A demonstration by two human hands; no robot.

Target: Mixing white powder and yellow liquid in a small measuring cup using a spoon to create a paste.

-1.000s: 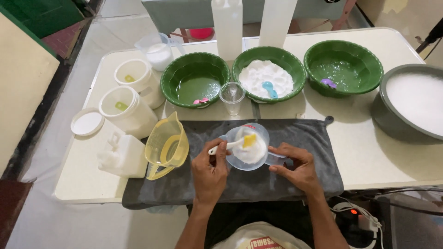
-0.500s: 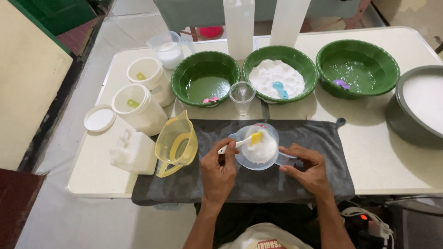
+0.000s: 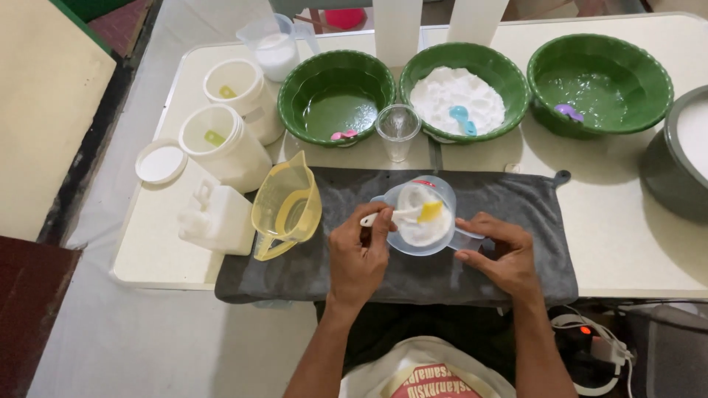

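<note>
- Left hand point(image 3: 359, 254): fingers pinched together on the white handle of a small yellow-tipped spoon point(image 3: 413, 214), whose tip sits inside the cup.
- Right hand point(image 3: 495, 256): fingers closed around the handle and side of a clear plastic measuring cup point(image 3: 419, 216), steadying it.
- Measuring cup: stands upright on the grey towel point(image 3: 295, 269), near the table's front edge, holding white powder. Judged light, thin-walled and slightly flexible; grip at the handle, not the rim, to avoid tipping.
- Spoon: judged light and stiff; hold at the handle end.
- Towel: soft; likely limits sliding.
- Just left of the cup: a yellow measuring jug point(image 3: 287, 206), tilted.
- Behind the towel: a small clear cup point(image 3: 398, 129) and three green bowls; the middle bowl point(image 3: 509, 77) holds white powder and a blue scoop.
- Far left: white tubs point(image 3: 221, 144).
</note>
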